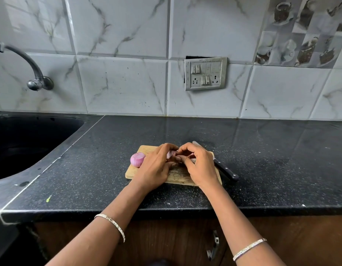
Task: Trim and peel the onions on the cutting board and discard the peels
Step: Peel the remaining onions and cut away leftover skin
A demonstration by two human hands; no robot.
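Note:
A small wooden cutting board (176, 176) lies on the black counter. A peeled purple onion (137, 159) sits at the board's left edge. My left hand (155, 167) and my right hand (199, 165) meet over the middle of the board, both curled round a second onion (171, 154), of which only a pale pink sliver shows between the fingers. My right fingertips pinch at its skin. A black-handled knife (223, 167) lies along the board's right edge, its blade partly hidden behind my right hand.
A black sink (32, 143) is set into the counter at the left, with a metal tap (34, 77) on the tiled wall above it. A switch and socket plate (205, 73) is on the wall behind the board. The counter's front edge runs just below my wrists.

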